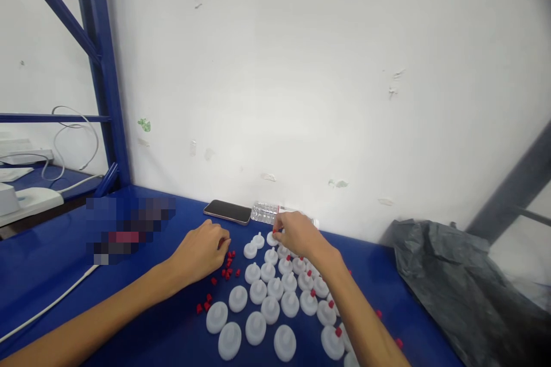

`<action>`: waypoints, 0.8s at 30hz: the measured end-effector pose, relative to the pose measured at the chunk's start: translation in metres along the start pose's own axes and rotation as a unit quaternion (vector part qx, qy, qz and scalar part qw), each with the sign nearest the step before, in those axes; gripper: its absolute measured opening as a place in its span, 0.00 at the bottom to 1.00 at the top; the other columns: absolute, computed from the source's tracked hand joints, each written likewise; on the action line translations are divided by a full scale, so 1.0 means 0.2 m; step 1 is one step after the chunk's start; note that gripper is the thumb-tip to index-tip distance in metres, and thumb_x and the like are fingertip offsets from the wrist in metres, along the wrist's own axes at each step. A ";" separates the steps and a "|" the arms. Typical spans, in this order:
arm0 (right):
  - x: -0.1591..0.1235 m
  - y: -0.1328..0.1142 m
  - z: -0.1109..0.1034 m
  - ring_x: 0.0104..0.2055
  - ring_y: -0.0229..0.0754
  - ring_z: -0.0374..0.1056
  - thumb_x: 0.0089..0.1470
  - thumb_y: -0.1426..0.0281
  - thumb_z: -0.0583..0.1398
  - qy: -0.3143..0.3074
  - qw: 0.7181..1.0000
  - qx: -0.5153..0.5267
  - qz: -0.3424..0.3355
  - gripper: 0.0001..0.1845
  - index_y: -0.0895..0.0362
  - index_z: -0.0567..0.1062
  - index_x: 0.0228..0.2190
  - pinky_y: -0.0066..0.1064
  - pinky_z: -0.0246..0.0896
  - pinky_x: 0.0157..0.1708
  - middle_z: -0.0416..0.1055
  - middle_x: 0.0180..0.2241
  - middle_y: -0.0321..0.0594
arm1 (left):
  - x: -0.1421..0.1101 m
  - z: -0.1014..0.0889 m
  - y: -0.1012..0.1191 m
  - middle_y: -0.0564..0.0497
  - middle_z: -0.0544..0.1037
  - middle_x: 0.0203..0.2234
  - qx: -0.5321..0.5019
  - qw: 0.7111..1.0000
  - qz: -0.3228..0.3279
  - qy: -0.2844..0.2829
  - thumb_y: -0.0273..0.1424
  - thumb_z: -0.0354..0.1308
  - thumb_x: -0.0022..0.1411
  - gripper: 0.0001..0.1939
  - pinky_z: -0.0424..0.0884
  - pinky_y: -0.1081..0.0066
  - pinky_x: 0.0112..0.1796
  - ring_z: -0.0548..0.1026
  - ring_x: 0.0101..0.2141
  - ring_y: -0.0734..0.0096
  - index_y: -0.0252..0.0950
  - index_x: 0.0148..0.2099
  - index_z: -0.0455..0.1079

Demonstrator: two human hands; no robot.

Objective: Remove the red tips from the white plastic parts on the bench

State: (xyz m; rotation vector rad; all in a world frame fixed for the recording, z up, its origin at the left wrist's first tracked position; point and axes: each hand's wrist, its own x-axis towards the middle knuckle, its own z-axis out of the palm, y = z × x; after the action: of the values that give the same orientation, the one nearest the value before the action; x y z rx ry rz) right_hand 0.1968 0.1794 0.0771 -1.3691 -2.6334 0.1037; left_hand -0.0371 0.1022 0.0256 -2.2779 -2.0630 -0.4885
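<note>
Clock directions taken from the middle of the white lids (pixel 270 310) on the blue table (pixel 371 266). Right hand (pixel 297 234) at 1 o'clock, thumb and finger pinched on a red cap (pixel 274 232), right at the tip of a white lid (pixel 271 239) at 12, far edge of the spread. Contact between cap and tip hidden by the fingers. Left hand (pixel 202 249) at 10, fingers curled, thumb and index close together; can't tell if they hold anything. Loose red caps (pixel 229 262) just below it, at 9 to 10. Lids at 3 to 5 mostly wear red caps; those at 6 to 9 have bare tips. Phone (pixel 227 211) at 11, clear bottle (pixel 263 212) at 12, dark plastic bag (pixel 460 281) at 3.

Risks, my judgement: cap could go on crooked or slip, since it's tiny and the fingers cover the tip. Right forearm hangs over lids at 4, so a low sweep could knock them. Left wrist could scatter loose caps if dragged toward 8. Bottle near the right hand might roll if bumped.
</note>
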 end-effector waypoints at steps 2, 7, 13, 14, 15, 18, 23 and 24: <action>-0.02 -0.01 -0.04 0.44 0.44 0.74 0.64 0.68 0.62 0.019 0.999 0.034 -0.008 0.06 0.58 0.76 0.41 0.41 0.69 0.46 0.77 0.40 0.38 | 0.00 0.00 0.00 0.45 0.76 0.26 -0.004 1.000 -0.003 0.001 0.31 0.46 0.69 0.18 0.66 0.60 0.34 0.73 0.36 0.50 0.41 0.26 0.67; -0.05 -0.07 -0.11 0.40 0.42 0.72 0.60 0.74 0.61 0.023 0.993 0.109 -0.046 0.05 0.54 0.74 0.39 0.31 0.61 0.37 0.77 0.37 0.38 | 0.00 -0.02 0.02 0.46 0.78 0.31 -0.040 0.999 0.004 0.035 0.35 0.40 0.72 0.20 0.66 0.58 0.37 0.74 0.39 0.51 0.41 0.32 0.69; -0.07 -0.19 -0.13 0.40 0.40 0.72 0.56 0.73 0.66 -0.002 0.979 0.169 -0.109 0.10 0.52 0.72 0.40 0.29 0.59 0.37 0.77 0.35 0.34 | -0.03 -0.05 0.07 0.53 0.75 0.28 -0.111 0.990 0.063 0.054 0.46 0.42 0.74 0.19 0.65 0.62 0.34 0.73 0.34 0.59 0.43 0.37 0.67; -0.08 -0.20 -0.14 0.41 0.41 0.72 0.56 0.73 0.66 -0.002 0.978 0.174 -0.115 0.12 0.52 0.71 0.41 0.29 0.60 0.38 0.77 0.36 0.34 | -0.04 -0.05 0.08 0.54 0.73 0.27 -0.121 0.989 0.070 0.054 0.47 0.43 0.73 0.19 0.64 0.63 0.33 0.72 0.32 0.60 0.43 0.36 0.66; -0.08 -0.21 -0.14 0.42 0.41 0.71 0.57 0.73 0.66 0.000 0.977 0.176 -0.119 0.12 0.52 0.71 0.42 0.30 0.60 0.38 0.77 0.37 0.34 | -0.04 -0.05 0.08 0.55 0.72 0.26 -0.131 0.987 0.076 0.056 0.46 0.42 0.74 0.20 0.63 0.63 0.33 0.72 0.31 0.61 0.42 0.35 0.65; -0.09 -0.23 -0.16 0.45 0.43 0.71 0.58 0.72 0.66 0.003 0.976 0.179 -0.120 0.13 0.51 0.70 0.42 0.31 0.60 0.40 0.77 0.40 0.36 | -0.04 -0.05 0.10 0.56 0.71 0.26 -0.160 0.981 0.094 0.058 0.42 0.40 0.74 0.18 0.63 0.64 0.33 0.71 0.29 0.64 0.42 0.33 0.61; -0.10 -0.24 -0.16 0.47 0.45 0.71 0.51 0.72 0.72 -0.017 0.976 0.173 -0.130 0.28 0.49 0.70 0.51 0.32 0.61 0.42 0.76 0.42 0.36 | -0.04 -0.04 0.11 0.56 0.70 0.25 -0.181 0.976 0.110 0.057 0.38 0.40 0.74 0.16 0.61 0.64 0.32 0.69 0.27 0.64 0.42 0.33 0.59; -0.10 -0.25 -0.16 0.47 0.45 0.71 0.50 0.73 0.73 -0.020 0.976 0.169 -0.133 0.31 0.48 0.69 0.52 0.33 0.62 0.43 0.77 0.42 0.36 | -0.04 -0.04 0.10 0.56 0.70 0.25 -0.180 0.976 0.110 0.059 0.38 0.41 0.74 0.16 0.61 0.64 0.32 0.68 0.27 0.64 0.42 0.33 0.60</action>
State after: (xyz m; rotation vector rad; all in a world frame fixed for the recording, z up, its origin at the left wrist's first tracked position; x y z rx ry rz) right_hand 0.1740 0.1348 0.1127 -0.9072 -2.6453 0.5202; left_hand -0.0188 0.0910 0.0350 -2.5524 -1.7568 -1.0258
